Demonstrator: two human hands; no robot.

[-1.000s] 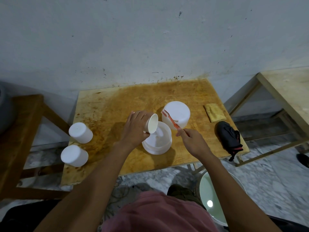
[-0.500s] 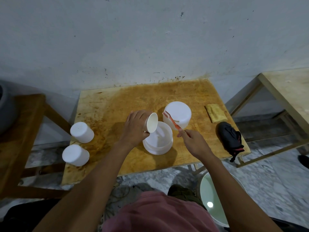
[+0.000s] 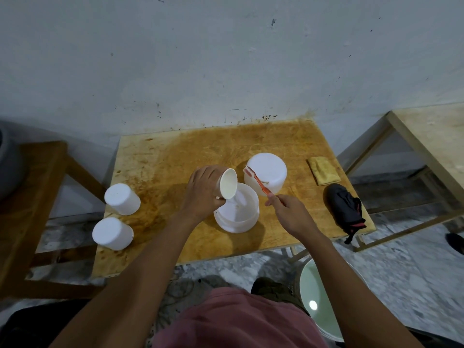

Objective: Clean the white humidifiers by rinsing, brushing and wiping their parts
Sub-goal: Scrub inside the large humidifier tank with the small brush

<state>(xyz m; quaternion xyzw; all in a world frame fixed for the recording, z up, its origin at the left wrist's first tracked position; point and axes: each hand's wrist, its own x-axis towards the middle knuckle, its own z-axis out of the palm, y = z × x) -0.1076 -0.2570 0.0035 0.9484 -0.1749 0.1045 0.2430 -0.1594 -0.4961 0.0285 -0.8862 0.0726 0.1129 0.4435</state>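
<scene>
My left hand grips a small white cup-shaped humidifier part, tipped on its side with its open mouth facing right, over an open white humidifier base on the wooden table. My right hand holds an orange toothbrush by the handle, bristles up and to the left, close to the cup's mouth but apart from it. A white humidifier tank stands just behind the brush. Two white humidifier bodies stand at the table's left edge.
A folded yellow cloth and a crumpled black cloth lie at the table's right end. A white bucket of water sits on the floor by my right arm. Other wooden tables flank this one.
Almost nothing differs: both hands stay in place with the cup and the toothbrush, and the view has only drifted slightly.
</scene>
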